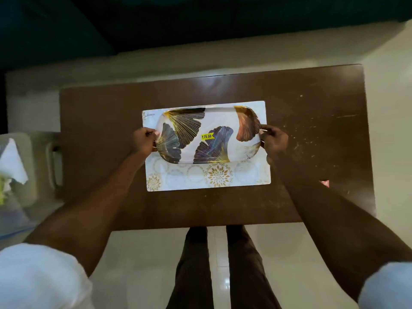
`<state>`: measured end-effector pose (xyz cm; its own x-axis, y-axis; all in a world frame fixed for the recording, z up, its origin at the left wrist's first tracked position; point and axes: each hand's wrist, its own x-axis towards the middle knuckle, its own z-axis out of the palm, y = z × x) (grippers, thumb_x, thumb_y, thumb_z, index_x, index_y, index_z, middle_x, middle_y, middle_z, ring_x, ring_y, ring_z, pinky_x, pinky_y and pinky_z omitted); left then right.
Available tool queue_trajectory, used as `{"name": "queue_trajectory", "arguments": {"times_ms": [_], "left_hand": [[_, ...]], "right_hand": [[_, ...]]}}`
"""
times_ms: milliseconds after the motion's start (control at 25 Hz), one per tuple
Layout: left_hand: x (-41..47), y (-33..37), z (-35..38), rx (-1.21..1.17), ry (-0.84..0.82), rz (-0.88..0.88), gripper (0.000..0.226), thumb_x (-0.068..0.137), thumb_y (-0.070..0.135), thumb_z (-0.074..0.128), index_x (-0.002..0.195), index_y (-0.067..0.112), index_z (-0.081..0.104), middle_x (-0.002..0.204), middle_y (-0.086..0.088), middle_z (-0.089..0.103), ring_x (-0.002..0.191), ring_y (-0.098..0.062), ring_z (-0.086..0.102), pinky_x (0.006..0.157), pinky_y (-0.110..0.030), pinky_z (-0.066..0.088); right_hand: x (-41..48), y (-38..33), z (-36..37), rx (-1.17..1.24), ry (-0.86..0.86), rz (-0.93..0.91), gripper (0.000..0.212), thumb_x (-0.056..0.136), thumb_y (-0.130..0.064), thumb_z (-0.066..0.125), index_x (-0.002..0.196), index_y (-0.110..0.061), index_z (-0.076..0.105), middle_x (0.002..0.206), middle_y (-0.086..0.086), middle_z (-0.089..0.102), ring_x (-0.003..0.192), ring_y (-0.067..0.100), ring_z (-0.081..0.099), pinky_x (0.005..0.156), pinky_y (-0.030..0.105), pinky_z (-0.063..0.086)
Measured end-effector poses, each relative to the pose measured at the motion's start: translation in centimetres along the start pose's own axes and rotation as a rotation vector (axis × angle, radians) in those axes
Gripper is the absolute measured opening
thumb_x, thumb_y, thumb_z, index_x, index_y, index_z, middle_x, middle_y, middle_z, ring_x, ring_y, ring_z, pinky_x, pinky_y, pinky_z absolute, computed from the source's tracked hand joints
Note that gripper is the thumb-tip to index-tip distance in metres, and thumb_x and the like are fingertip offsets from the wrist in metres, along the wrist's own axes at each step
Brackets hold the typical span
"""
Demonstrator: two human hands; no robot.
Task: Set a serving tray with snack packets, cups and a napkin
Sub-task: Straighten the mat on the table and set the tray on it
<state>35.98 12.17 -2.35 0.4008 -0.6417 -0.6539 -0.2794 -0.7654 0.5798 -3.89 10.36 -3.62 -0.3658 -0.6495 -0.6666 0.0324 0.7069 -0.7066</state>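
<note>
A white serving tray (219, 115) printed with dark and gold leaf shapes and a yellow price sticker lies over a white placemat (207, 178) with gold flower patterns. My left hand (142, 140) grips the tray's left end and my right hand (273, 139) grips its right end. Nothing lies in the tray. At the far left edge a white napkin (13, 162) shows, blurred, in a pale container. No snack packets or cups can be made out.
The placemat rests on a dark brown table (312, 121) with crumbs and scratches on its right side. A small red item (324, 183) peeks out beside my right forearm. A pale plastic container (40, 166) stands left of the table. My legs stand at the table's near edge.
</note>
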Motion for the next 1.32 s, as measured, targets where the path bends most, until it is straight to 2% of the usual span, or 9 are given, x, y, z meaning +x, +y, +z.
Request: {"name": "queue_trajectory", "arguments": {"times_ms": [160,320,560,720,880,1000,1080,1240,1320], "left_hand": [[-1.3,-3.8,-0.5,-0.016,-0.002,-0.023,0.03,0.103,0.014,0.06,0.123,-0.008,0.062,0.099,-0.018,0.062,0.064,-0.019,0.058,0.053,-0.026,0.056],[-1.3,-5.5,0.3,-0.027,0.016,-0.029,0.029,0.103,0.012,0.061,0.123,-0.009,0.062,0.096,-0.018,0.062,0.062,-0.015,0.055,0.057,-0.031,0.054],[0.0,-4.7,0.8,-0.046,0.035,0.003,0.027,0.101,0.01,0.063,0.123,-0.006,0.063,0.1,-0.017,0.064,0.065,-0.014,0.058,0.055,-0.029,0.052],[0.5,-4.4,0.7,-0.05,0.022,0.006,0.028,0.102,0.012,0.062,0.124,-0.005,0.062,0.102,-0.018,0.064,0.076,-0.025,0.062,0.058,-0.032,0.055],[0.5,-4.5,0.7,-0.036,0.022,0.006,0.029,0.102,0.011,0.062,0.125,-0.006,0.062,0.101,-0.018,0.063,0.075,-0.026,0.06,0.06,-0.035,0.056],[0.4,-4.5,0.6,-0.033,0.016,0.006,0.029,0.102,0.011,0.062,0.125,-0.006,0.062,0.1,-0.018,0.063,0.066,-0.021,0.058,0.061,-0.036,0.056],[0.3,-4.5,0.6,-0.027,0.018,0.007,0.029,0.102,0.01,0.062,0.126,-0.006,0.062,0.102,-0.017,0.063,0.065,-0.018,0.058,0.059,-0.034,0.056],[0.1,-4.3,0.5,-0.032,0.015,0.008,0.027,0.102,0.01,0.062,0.124,-0.005,0.062,0.103,-0.017,0.063,0.072,-0.024,0.062,0.051,-0.026,0.058],[0.1,-4.3,0.6,-0.043,0.008,0.0,0.028,0.102,0.01,0.062,0.125,-0.006,0.061,0.101,-0.018,0.063,0.066,-0.021,0.059,0.056,-0.032,0.057]], "right_hand": [[-0.8,2.1,1.0,-0.058,-0.026,0.058,0.029,0.099,0.002,0.062,0.127,0.001,0.071,0.126,0.023,0.071,0.118,0.043,0.068,0.102,0.055,0.057],[-0.9,2.9,1.0,-0.101,0.004,0.083,0.027,0.099,0.001,0.064,0.125,-0.002,0.072,0.125,0.021,0.072,0.117,0.04,0.069,0.101,0.052,0.058],[-0.5,2.9,1.0,-0.112,0.047,0.069,0.026,0.099,0.0,0.066,0.124,-0.002,0.071,0.119,0.021,0.073,0.114,0.039,0.071,0.097,0.051,0.061],[-0.3,3.0,1.1,-0.101,0.055,0.08,0.027,0.099,0.0,0.066,0.125,-0.002,0.071,0.119,0.02,0.074,0.114,0.038,0.072,0.097,0.052,0.061],[-0.5,3.0,1.2,-0.096,0.052,0.079,0.026,0.1,-0.001,0.065,0.124,-0.004,0.071,0.12,0.018,0.074,0.113,0.035,0.072,0.096,0.05,0.062],[-0.5,3.0,1.2,-0.1,0.05,0.073,0.026,0.1,-0.002,0.065,0.125,-0.005,0.071,0.12,0.016,0.073,0.113,0.034,0.072,0.096,0.048,0.062],[-0.4,3.0,1.2,-0.108,0.049,0.067,0.026,0.1,-0.003,0.065,0.125,-0.006,0.072,0.122,0.015,0.073,0.114,0.032,0.071,0.097,0.048,0.062],[-0.4,3.1,1.2,-0.103,0.052,0.055,0.026,0.1,-0.003,0.065,0.124,-0.006,0.072,0.122,0.014,0.073,0.115,0.032,0.071,0.098,0.048,0.061],[-0.3,3.2,1.2,-0.106,0.053,0.041,0.026,0.1,-0.002,0.064,0.124,-0.005,0.072,0.123,0.015,0.073,0.117,0.034,0.07,0.099,0.049,0.06]]}}
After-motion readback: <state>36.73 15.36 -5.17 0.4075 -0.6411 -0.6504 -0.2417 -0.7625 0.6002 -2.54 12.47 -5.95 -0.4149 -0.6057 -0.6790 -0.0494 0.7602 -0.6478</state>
